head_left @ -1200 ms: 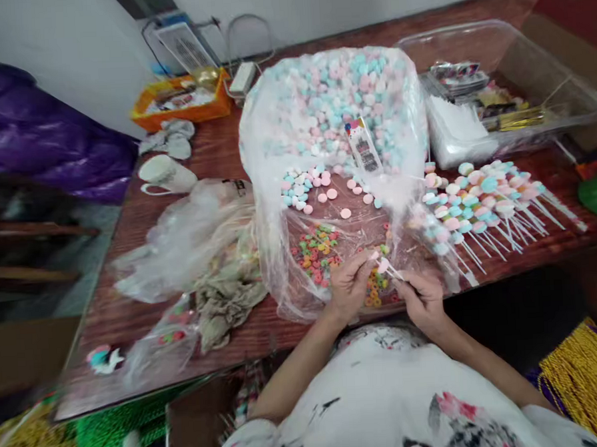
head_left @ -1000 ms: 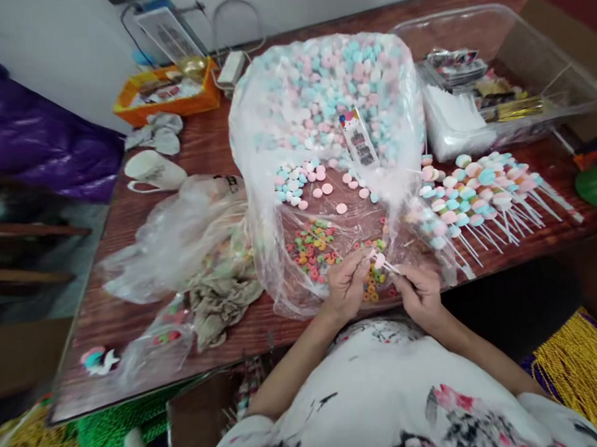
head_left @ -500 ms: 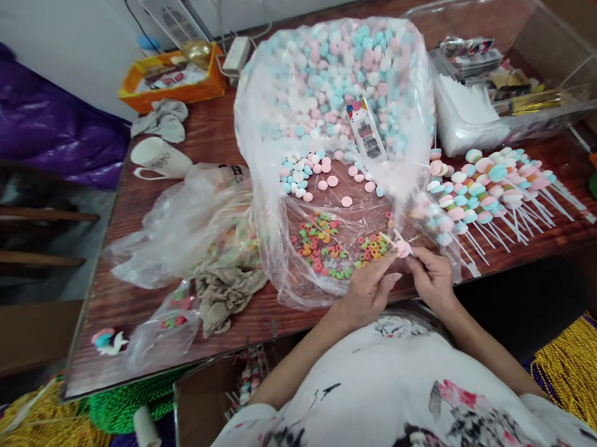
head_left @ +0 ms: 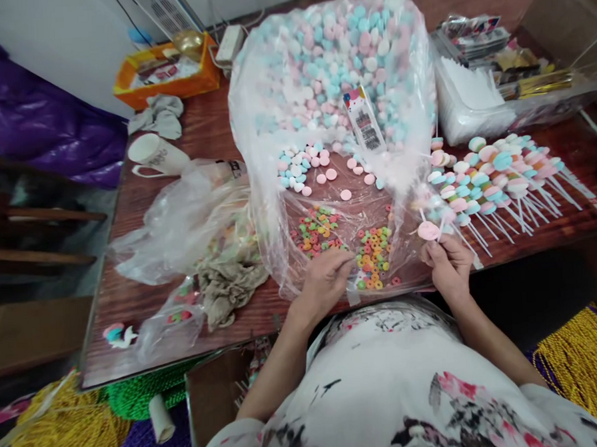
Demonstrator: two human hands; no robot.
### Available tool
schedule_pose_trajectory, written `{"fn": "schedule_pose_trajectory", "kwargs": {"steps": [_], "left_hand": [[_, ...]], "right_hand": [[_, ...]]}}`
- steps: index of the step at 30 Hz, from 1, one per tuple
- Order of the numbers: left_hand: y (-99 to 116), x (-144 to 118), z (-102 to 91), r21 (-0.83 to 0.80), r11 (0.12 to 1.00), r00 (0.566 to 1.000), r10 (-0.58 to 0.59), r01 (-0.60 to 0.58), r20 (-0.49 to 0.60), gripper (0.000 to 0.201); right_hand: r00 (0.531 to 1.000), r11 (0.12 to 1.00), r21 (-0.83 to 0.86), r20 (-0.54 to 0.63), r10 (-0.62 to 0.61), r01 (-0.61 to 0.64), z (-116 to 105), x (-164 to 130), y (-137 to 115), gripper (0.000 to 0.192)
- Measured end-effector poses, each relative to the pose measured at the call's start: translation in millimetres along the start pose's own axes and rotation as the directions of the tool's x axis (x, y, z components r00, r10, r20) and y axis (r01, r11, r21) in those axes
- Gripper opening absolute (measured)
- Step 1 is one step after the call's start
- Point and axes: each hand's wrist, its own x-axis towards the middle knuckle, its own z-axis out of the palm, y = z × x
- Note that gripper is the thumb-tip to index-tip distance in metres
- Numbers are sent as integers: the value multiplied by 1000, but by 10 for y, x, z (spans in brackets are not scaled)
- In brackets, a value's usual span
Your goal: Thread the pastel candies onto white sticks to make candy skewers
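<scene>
My right hand [head_left: 449, 265] pinches white sticks with a pink round marshmallow [head_left: 428, 231] on them, at the right edge of the clear plastic bag. My left hand [head_left: 328, 275] is low over the bag, fingers drawn together beside the ring-shaped candies [head_left: 373, 256]; whether anything is between its fingertips is hidden. A second patch of ring candies [head_left: 317, 226] lies just beyond that hand, partly covered by it. Loose pink, white and blue marshmallows [head_left: 290, 170] are farther up, at the mouth of the big bag of marshmallows [head_left: 330, 68].
Finished marshmallow sticks [head_left: 501, 176] lie in a heap on the right. Behind them stands a clear plastic bin [head_left: 527, 108]. Leftward are a crumpled cloth [head_left: 229, 290], a plastic bag [head_left: 163, 224], a white mug [head_left: 157, 156] and an orange tray [head_left: 166, 84].
My hands have come apart: the left moved left to the ring candies, the right moved right with the marshmallow and sticks. The view has shifted slightly.
</scene>
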Motion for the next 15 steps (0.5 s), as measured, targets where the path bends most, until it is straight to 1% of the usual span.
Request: {"fn": "schedule_pose_trajectory", "kwargs": {"steps": [2, 3, 6, 8, 12, 15], "left_hand": [[103, 26, 110, 18, 999, 995, 46, -47, 92, 16], [133, 42, 152, 54, 997, 990, 54, -62, 128, 16], [149, 78, 216, 199, 977, 971, 24, -73, 239, 17], [123, 86, 221, 239, 969, 957, -5, -68, 291, 18], [50, 77, 205, 218, 974, 954, -12, -57, 300, 23], [-3, 76, 195, 176, 982, 954, 6, -62, 299, 22]], "right_hand": [[1000, 1000, 19, 23, 19, -19, 14, -16, 20, 15], [999, 999, 20, 28, 26, -27, 19, -23, 32, 15], [999, 999, 11, 23, 41, -41, 25, -32, 64, 16], [999, 999, 7, 20, 48, -48, 23, -31, 72, 16], [998, 999, 1, 45, 46, -46, 15, -27, 60, 18], [997, 998, -44, 65, 40, -37, 14, -28, 39, 21]]}}
